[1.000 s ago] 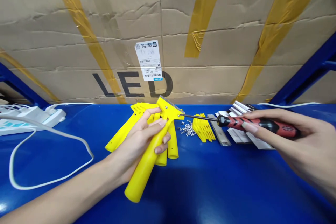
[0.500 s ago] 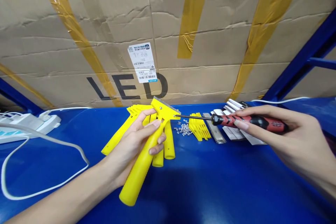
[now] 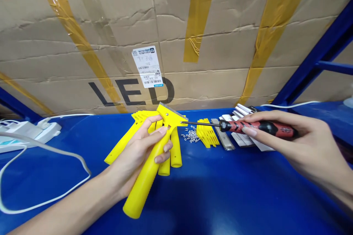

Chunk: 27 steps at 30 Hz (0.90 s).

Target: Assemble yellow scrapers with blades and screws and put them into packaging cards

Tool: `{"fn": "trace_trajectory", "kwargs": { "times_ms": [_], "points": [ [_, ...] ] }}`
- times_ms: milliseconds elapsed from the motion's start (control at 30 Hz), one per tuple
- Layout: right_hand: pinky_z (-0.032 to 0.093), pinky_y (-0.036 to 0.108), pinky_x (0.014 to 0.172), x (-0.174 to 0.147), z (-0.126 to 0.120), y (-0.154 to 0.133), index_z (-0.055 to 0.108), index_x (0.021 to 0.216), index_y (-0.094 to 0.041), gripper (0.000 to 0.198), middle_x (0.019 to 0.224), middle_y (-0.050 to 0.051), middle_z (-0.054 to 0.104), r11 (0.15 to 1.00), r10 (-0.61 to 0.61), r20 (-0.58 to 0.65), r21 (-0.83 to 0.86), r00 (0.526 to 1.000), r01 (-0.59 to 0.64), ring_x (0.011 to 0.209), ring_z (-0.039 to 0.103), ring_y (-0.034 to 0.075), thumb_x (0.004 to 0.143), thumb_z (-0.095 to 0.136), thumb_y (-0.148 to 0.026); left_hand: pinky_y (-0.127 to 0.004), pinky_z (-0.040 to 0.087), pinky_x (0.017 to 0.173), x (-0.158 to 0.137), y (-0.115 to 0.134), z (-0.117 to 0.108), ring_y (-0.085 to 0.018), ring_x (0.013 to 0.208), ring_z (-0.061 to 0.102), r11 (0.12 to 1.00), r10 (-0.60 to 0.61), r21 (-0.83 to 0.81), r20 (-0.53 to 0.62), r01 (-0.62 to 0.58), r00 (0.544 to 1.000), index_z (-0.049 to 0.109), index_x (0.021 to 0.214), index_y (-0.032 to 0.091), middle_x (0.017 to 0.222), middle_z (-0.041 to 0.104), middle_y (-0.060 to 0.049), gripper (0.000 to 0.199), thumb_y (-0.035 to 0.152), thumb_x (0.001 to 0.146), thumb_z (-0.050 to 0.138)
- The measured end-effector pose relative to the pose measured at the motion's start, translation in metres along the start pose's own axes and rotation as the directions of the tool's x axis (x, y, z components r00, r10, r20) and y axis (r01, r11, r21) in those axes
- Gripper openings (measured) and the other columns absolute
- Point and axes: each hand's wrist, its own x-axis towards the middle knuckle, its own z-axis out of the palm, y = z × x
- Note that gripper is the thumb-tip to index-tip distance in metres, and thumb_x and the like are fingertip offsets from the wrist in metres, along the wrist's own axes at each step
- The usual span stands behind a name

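Observation:
My left hand (image 3: 146, 147) is closed round the neck of a yellow scraper (image 3: 143, 176), its head tilted up and a blade along the top edge. In my right hand (image 3: 298, 139) is a red and black screwdriver (image 3: 264, 127), held near level with fingers and thumb along its handle. The screwdriver's tip meets a screw at the right end of the scraper's head. Behind my left hand, more yellow scraper handles (image 3: 176, 150) lie on the blue surface. Small screws and nuts (image 3: 191, 136) are heaped to the right, beside a stack of yellow plates (image 3: 207, 133).
Grey blades (image 3: 224, 140) and white papers or packets (image 3: 242, 137) lie behind the screwdriver. A white power strip (image 3: 41, 134) and a looping cable (image 3: 79, 158) are on the left. A large taped cardboard box (image 3: 215, 84) stands along the back of the blue table (image 3: 220, 198).
The whole view has shifted slightly, so things appear a little further left. Both hands keep their grips, and the screwdriver tip stays at the same screw.

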Motion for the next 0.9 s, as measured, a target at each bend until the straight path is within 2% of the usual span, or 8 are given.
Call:
{"fn": "trace_trajectory", "kwargs": {
  "times_ms": [100, 200, 267, 333, 400, 567, 733, 900],
  "points": [
    [0.058, 0.029, 0.062, -0.003, 0.0, -0.003, 0.081, 0.085, -0.028, 0.024, 0.09, 0.005, 0.081, 0.999, -0.028, -0.035, -0.037, 0.999, 0.027, 0.088, 0.075, 0.027, 0.069, 0.081, -0.046, -0.015, 0.036, 0.051, -0.003, -0.004, 0.005, -0.006, 0.049, 0.044, 0.998, 0.004, 0.056, -0.045, -0.002, 0.999, 0.043, 0.117, 0.028, 0.067, 0.057, 0.002, 0.028, 0.027, 0.095, 0.061],
    [0.05, 0.026, 0.045, -0.004, -0.003, -0.003, 0.075, 0.099, -0.029, 0.032, 0.09, 0.005, 0.078, 0.998, 0.058, -0.027, -0.012, 0.998, -0.058, 0.062, 0.069, 0.019, 0.08, 0.073, -0.054, -0.016, 0.039, 0.052, -0.006, -0.011, 0.012, -0.006, 0.05, 0.045, 0.991, 0.035, 0.132, -0.097, -0.022, 0.995, 0.042, 0.119, 0.03, 0.066, 0.058, 0.003, 0.033, 0.032, 0.094, 0.064],
    [0.049, 0.026, 0.044, -0.002, -0.007, -0.001, 0.068, 0.109, -0.031, 0.034, 0.096, 0.003, 0.075, 0.986, 0.118, 0.084, 0.107, 0.989, -0.126, 0.053, 0.062, 0.014, 0.084, 0.069, -0.054, -0.016, 0.04, 0.053, -0.007, -0.014, 0.016, -0.007, 0.051, 0.045, 0.982, 0.078, 0.181, -0.141, -0.052, 0.987, 0.043, 0.119, 0.03, 0.065, 0.058, 0.004, 0.036, 0.033, 0.092, 0.066],
    [0.053, 0.027, 0.053, 0.001, -0.01, 0.002, 0.062, 0.113, -0.032, 0.035, 0.099, 0.002, 0.072, 0.952, 0.127, 0.234, 0.244, 0.964, -0.184, 0.062, 0.065, 0.015, 0.085, 0.07, -0.052, -0.016, 0.04, 0.052, -0.008, -0.016, 0.019, -0.007, 0.051, 0.044, 0.974, 0.115, 0.216, -0.188, -0.073, 0.976, 0.043, 0.118, 0.029, 0.064, 0.058, 0.004, 0.038, 0.033, 0.09, 0.068],
    [0.053, 0.027, 0.058, 0.003, -0.01, 0.004, 0.06, 0.11, -0.03, 0.033, 0.085, 0.001, 0.071, 0.924, 0.122, 0.317, 0.31, 0.941, -0.224, 0.067, 0.066, 0.017, 0.086, 0.07, -0.05, -0.016, 0.039, 0.051, -0.008, -0.016, 0.021, -0.006, 0.049, 0.044, 0.968, 0.131, 0.238, -0.216, -0.078, 0.967, 0.043, 0.118, 0.029, 0.063, 0.059, 0.004, 0.04, 0.034, 0.089, 0.069],
    [0.034, 0.025, 0.039, 0.002, -0.007, 0.005, 0.055, 0.09, -0.025, 0.035, 0.049, -0.006, 0.047, 0.973, 0.197, 0.148, 0.092, 0.969, -0.212, 0.038, 0.043, 0.01, 0.097, 0.05, -0.058, -0.018, 0.04, 0.047, -0.009, -0.019, 0.026, -0.008, 0.047, 0.044, 0.965, 0.098, 0.26, -0.235, -0.034, 0.967, 0.043, 0.117, 0.03, 0.061, 0.056, 0.006, 0.044, 0.04, 0.086, 0.072],
    [0.044, 0.029, 0.049, 0.003, -0.012, 0.006, 0.052, 0.116, -0.03, 0.034, 0.068, -0.003, 0.06, 0.934, 0.11, 0.395, 0.274, 0.912, -0.231, 0.057, 0.06, 0.017, 0.091, 0.063, -0.05, -0.017, 0.038, 0.039, -0.003, -0.022, 0.027, -0.007, 0.043, 0.043, 0.953, 0.155, 0.292, -0.247, -0.079, 0.957, 0.042, 0.11, 0.03, 0.061, 0.053, 0.009, 0.051, 0.039, 0.078, 0.08],
    [0.029, 0.026, 0.038, 0.002, -0.01, 0.009, 0.054, 0.094, -0.028, 0.026, 0.062, -0.004, 0.047, 0.979, 0.132, 0.169, 0.131, 0.977, -0.155, 0.041, 0.04, 0.01, 0.095, 0.056, -0.055, -0.015, 0.039, 0.039, -0.003, -0.02, 0.029, -0.006, 0.043, 0.045, 0.938, 0.216, 0.32, -0.239, -0.133, 0.947, 0.043, 0.108, 0.03, 0.062, 0.055, 0.009, 0.048, 0.034, 0.078, 0.081]
  ]
}}
